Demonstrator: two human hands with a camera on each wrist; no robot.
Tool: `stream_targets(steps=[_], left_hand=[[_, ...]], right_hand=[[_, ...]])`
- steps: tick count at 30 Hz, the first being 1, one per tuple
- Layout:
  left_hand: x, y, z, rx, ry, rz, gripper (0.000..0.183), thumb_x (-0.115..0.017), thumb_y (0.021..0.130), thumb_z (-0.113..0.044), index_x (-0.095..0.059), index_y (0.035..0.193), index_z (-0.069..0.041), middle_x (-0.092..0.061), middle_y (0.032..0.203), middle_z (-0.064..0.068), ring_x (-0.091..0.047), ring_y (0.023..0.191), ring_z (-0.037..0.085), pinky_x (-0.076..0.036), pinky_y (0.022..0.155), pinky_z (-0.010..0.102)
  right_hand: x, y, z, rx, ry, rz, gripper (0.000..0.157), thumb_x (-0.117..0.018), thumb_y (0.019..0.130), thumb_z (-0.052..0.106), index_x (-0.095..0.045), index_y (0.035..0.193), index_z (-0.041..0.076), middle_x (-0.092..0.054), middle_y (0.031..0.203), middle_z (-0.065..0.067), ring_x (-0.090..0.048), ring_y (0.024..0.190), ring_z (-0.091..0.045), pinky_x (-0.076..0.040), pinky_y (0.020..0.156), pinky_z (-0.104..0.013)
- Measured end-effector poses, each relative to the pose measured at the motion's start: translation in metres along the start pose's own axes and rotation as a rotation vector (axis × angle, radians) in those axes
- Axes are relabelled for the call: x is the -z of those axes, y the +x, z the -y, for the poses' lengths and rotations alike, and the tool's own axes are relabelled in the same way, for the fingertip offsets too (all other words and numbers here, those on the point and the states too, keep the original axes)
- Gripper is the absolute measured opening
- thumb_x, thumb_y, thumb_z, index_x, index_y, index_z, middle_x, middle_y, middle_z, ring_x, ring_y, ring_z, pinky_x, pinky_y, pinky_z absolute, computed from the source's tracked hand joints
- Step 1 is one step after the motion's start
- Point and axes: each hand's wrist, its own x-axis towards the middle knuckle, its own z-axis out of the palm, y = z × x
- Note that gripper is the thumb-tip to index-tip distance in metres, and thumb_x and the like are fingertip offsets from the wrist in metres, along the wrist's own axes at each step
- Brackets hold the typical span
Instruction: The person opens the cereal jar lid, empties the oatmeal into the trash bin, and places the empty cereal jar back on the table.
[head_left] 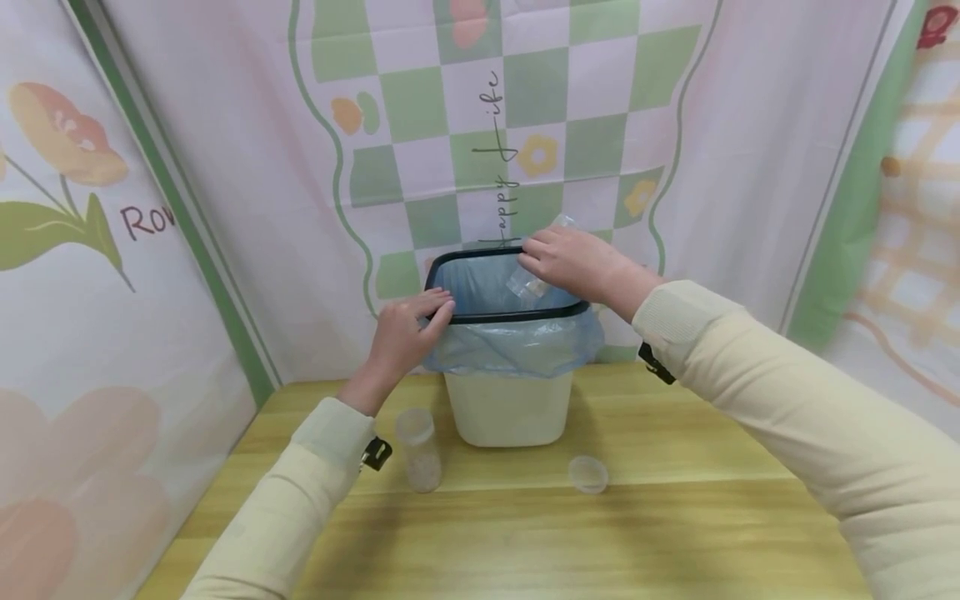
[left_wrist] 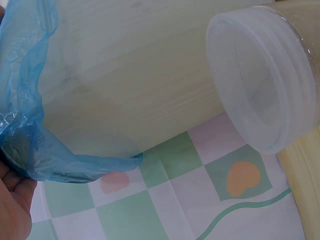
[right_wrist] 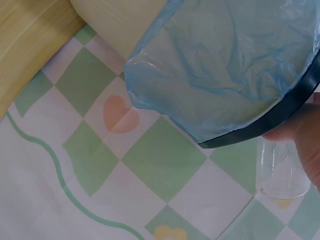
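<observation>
A cream trash bin (head_left: pixel 512 408), lined with a blue plastic bag (head_left: pixel 517 346) under a black rim (head_left: pixel 517 317), stands on the table. My left hand (head_left: pixel 405 333) grips the rim at its left corner. Above the bin's right side, my right hand (head_left: pixel 573 262) holds a clear plastic jar (head_left: pixel 528 285), tilted with its lower end over the bin. The fingers cover the jar's middle; its other end (right_wrist: pixel 284 172) shows below the hand in the right wrist view. Whether anything is inside this jar I cannot tell.
A second clear jar (head_left: pixel 418 450) with a translucent top (left_wrist: pixel 260 75) stands below my left wrist. To the right, in front of the bin, a round translucent lid (head_left: pixel 588 474) lies on the wooden table (head_left: pixel 510 533). A printed curtain (head_left: pixel 405 108) hangs close behind the bin.
</observation>
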Motion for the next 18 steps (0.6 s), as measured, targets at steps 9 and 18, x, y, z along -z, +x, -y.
stream_targets(steps=[9,18], left_hand=[[-0.002,-0.0021,0.0016,-0.004,0.009,-0.008,0.024,-0.062,0.094,-0.017,-0.075,0.104,0.0,-0.071,0.105,0.012,-0.066,0.106,0.024,-0.051,0.091,0.04],[-0.0019,-0.0012,0.0004,-0.012,-0.004,-0.022,0.022,-0.063,0.094,-0.016,-0.075,0.104,0.0,-0.071,0.105,0.013,-0.066,0.106,0.025,-0.051,0.092,0.04]], right_hand=[[-0.0038,0.002,0.0004,0.043,-0.1,-0.058,0.032,-0.071,0.08,-0.012,-0.056,0.107,-0.004,-0.057,0.108,-0.018,-0.054,0.102,-0.032,-0.046,0.093,-0.039],[-0.0011,0.0047,-0.0012,0.085,-0.205,-0.079,0.029,-0.069,0.085,-0.008,-0.061,0.112,0.0,-0.058,0.11,-0.015,-0.055,0.104,-0.03,-0.044,0.096,-0.038]])
